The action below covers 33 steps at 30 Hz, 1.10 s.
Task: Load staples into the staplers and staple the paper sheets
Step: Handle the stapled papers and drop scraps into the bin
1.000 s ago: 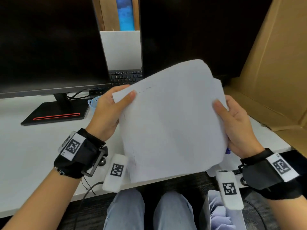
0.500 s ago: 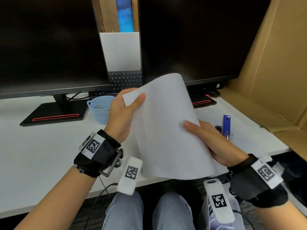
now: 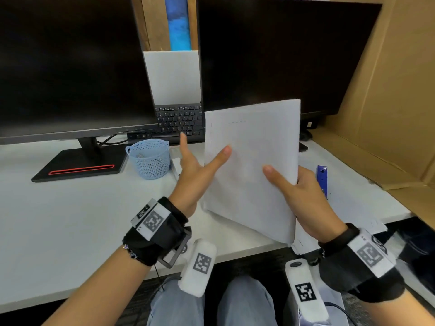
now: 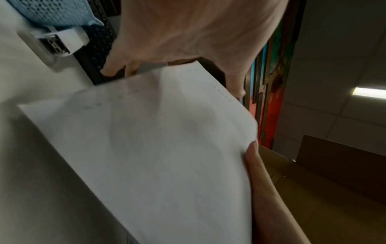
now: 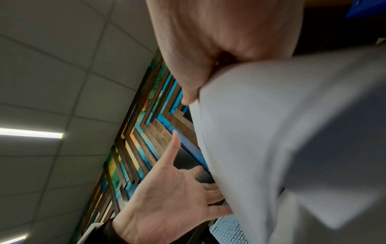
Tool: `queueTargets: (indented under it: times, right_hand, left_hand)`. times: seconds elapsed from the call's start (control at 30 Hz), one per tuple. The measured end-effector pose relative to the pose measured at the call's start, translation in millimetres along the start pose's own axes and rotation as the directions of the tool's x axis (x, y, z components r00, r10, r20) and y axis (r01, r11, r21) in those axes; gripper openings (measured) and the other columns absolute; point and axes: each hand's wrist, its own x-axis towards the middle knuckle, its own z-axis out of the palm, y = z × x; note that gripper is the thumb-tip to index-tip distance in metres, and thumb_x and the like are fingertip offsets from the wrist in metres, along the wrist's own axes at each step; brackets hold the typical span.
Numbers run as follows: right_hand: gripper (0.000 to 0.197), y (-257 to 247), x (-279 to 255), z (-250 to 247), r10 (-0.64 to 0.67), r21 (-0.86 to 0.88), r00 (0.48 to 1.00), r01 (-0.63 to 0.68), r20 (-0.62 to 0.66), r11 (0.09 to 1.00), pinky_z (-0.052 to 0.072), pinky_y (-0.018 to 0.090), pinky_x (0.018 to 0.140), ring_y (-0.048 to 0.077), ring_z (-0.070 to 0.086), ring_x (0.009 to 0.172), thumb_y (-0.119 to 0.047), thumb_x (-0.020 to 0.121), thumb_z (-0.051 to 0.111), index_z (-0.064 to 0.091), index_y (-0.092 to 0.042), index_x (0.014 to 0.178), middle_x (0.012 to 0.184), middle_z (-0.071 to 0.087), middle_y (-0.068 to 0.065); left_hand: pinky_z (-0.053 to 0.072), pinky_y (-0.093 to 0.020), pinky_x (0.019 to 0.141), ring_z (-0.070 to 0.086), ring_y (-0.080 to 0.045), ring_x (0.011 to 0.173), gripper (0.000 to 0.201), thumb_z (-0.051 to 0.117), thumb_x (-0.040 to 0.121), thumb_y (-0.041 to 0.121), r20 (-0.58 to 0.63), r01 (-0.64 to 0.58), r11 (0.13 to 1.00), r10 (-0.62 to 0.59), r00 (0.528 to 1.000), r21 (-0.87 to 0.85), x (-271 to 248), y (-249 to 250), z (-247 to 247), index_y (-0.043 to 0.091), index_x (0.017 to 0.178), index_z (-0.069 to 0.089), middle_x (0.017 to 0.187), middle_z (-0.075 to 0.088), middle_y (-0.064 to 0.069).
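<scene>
Compared with half a second ago, the left hand (image 3: 195,175) has opened: its thumb (image 3: 220,156) lies straight against the front of the paper sheets (image 3: 251,165), its forefinger points up apart from the paper, and its other fingers go behind the stack, where they cannot be seen well. Before, this hand pinched the top corner. The stack, which was bent into a curve, now stands nearly flat and upright above the front edge of the desk (image 3: 70,220).

The right hand (image 3: 301,194) grips the sheets at their right edge, thumb on the front and the fingers curled behind. Rows of staples show along the top and left edges of the paper.

Under the right hand more loose sheets (image 3: 374,225) lie on the desk. Just behind this hand a blue stapler (image 3: 321,175) rests on the desk. To the left of the left hand stands a light blue basket (image 3: 150,158), with a white stapler (image 4: 60,43) beside it, seen in the left wrist view. Farther back are a keyboard (image 3: 180,120) and two dark monitors (image 3: 70,67). A cardboard wall (image 3: 388,102) closes the right side.
</scene>
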Motion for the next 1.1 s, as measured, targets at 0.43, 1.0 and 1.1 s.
queueTargets:
  times: [0.43, 1.0, 1.1]
  right_hand:
    - [0.055, -1, -8, 11, 0.011, -0.161, 0.997, 0.002, 0.079, 0.987, 0.057, 0.031, 0.079, 0.014, 0.072, 0.088, -0.049, 0.098, 0.03, 0.071, -0.012, 0.099, 0.092, 0.076, 0.003]
    - [0.055, 0, -11, 11, -0.037, -0.502, 0.986, 0.115, 0.162, 0.857, 0.046, 0.016, 0.05, 0.003, 0.065, 0.066, -0.071, 0.068, 0.059, 0.064, -0.019, 0.085, 0.076, 0.068, -0.006]
    - [0.057, 0, -11, 13, -0.016, -0.447, 0.98, 0.104, 0.198, 0.888, 0.049, 0.027, 0.047, 0.013, 0.068, 0.068, -0.066, 0.077, 0.049, 0.065, -0.013, 0.088, 0.079, 0.07, -0.001]
  left_hand:
    - [0.054, -0.036, 0.088, 0.067, -0.019, 0.108, 0.079, 0.074, 0.066, 0.054, 0.352, 0.127, 0.973, -0.052, 0.934, -0.192, -18, 9, 32, 0.018, 0.133, 0.05, 0.12, 0.068, -0.003]
    - [0.056, -0.039, 0.089, 0.069, -0.024, 0.104, 0.036, 0.068, 0.086, 0.016, 0.047, 0.105, 0.874, -0.094, 0.994, -0.474, -3, 16, 9, 0.003, 0.119, 0.064, 0.113, 0.072, -0.01]
    - [0.053, -0.041, 0.094, 0.066, -0.025, 0.11, 0.041, 0.065, 0.09, 0.024, 0.058, 0.111, 0.833, -0.095, 0.994, -0.542, -2, 16, 5, 0.004, 0.125, 0.061, 0.12, 0.068, -0.011]
